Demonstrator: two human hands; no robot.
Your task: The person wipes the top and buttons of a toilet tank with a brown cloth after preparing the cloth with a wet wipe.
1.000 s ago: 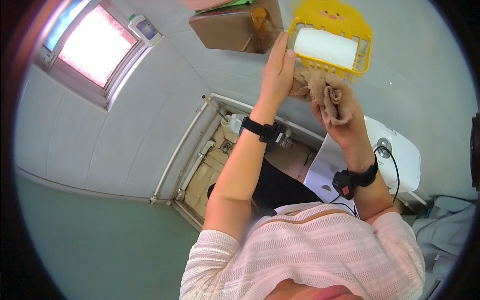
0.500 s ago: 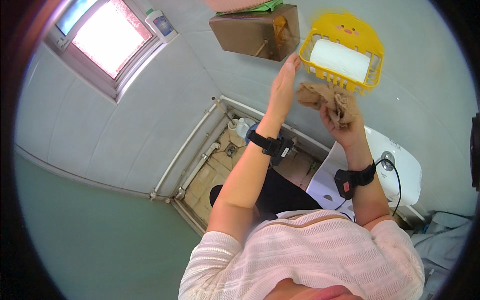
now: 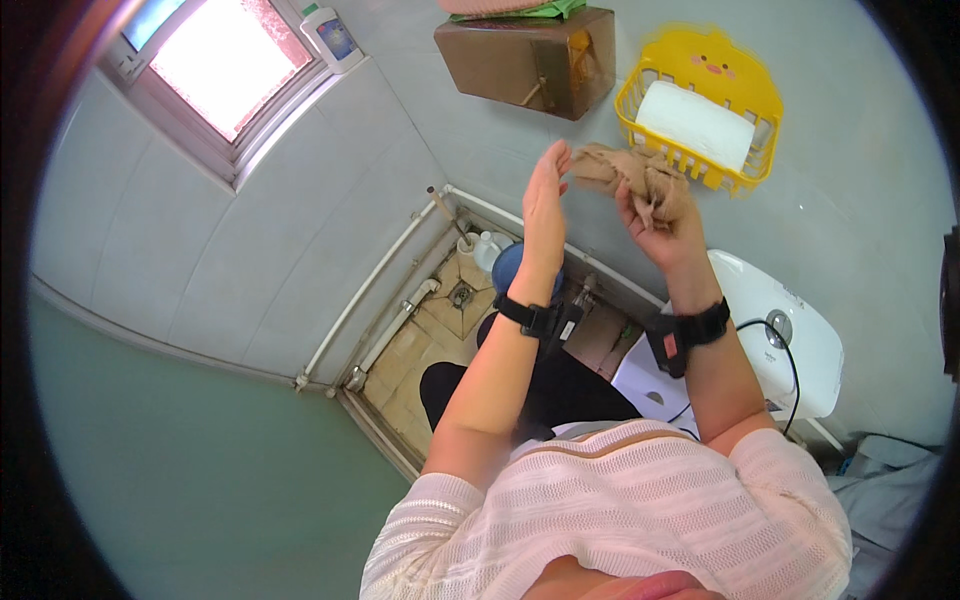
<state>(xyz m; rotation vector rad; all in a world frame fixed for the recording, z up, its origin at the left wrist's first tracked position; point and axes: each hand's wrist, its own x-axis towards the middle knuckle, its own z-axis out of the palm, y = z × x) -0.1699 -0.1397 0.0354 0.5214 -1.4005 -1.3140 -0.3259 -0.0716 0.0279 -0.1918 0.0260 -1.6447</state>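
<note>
Where grey tiled walls (image 3: 300,230) meet, a window (image 3: 225,60) glows.

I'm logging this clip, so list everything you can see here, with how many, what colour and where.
crumpled cloth: one, tan, bunched in the right hand, in front of the basket
basket: one, yellow plastic, on the grey wall, upper right
paper roll: one, white, lying inside the basket
wall box: one, brown, on the wall left of the basket
bottle: one, white with a blue label, on the window sill
window: one, bright, upper left
pipes: white, running down the tiled wall to the floor
white appliance: one, with a black cord, below the right forearm
wrist straps: two, black, one on each wrist
left hand: open, flat, beside the cloth
right hand: fingers closed on the cloth
</note>
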